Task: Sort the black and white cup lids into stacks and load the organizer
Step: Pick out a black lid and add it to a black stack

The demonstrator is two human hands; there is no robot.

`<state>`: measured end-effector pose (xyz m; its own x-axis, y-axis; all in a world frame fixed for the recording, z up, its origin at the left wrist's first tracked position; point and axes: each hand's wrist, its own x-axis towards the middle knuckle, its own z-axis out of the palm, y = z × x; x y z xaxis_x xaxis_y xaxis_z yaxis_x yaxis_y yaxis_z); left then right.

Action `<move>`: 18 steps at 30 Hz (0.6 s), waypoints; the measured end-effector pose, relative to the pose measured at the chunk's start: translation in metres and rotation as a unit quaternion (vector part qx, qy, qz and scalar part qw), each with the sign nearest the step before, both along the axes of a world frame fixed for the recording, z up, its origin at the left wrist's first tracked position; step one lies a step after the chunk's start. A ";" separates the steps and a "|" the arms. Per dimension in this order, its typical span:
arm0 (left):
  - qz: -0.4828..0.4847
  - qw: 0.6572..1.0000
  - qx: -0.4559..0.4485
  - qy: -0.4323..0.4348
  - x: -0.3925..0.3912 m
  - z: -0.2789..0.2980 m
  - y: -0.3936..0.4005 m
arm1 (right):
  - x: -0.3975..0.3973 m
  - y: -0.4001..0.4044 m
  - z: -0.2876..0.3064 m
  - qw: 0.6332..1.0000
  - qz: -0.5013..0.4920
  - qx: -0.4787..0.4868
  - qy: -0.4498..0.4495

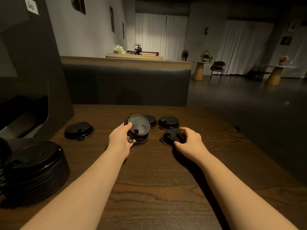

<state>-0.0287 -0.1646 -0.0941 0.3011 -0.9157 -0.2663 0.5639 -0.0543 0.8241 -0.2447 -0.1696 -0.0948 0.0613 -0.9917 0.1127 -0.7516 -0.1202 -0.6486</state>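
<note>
A dim cafe with white curtains and small round tables stretches beyond the dark wood table (157,188) where you are sorting lids. Your left hand (120,138) grips a tilted black lid (139,125), thumb curled over its near rim while the fingers wrap out of sight beneath; it appears to sit on another lid or two under it, likely a small stack in the making. Your right hand (191,140) is curled over a second black lid (172,136), fingertips pinching its far edge and thumb at the near edge, the lid tipped as though just leaving the wood. Two more loose black lids lie behind, one (150,119) partly hidden by the tilted lid and one (168,122) just beside it, and a fifth (78,130) rests apart to the left. A tall stack of black lids (35,168) stands at the near left corner, probably the pile these are meant to join. The black organizer (31,77) looms at the left edge, its slot open toward you so stacks can slide in. No white lids show here. Judging by the scattered lids, the black sorting is well along but loading has yet to finish
</note>
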 end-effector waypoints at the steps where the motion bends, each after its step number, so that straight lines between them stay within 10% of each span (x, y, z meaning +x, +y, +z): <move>1: 0.007 1.000 0.001 0.005 0.001 0.000 0.000 | 0.000 0.001 0.000 0.999 0.006 0.005 0.031; 18: -0.171 0.984 0.007 -0.047 -0.008 0.000 0.006 | 0.033 0.022 0.004 0.976 0.153 -0.105 -0.113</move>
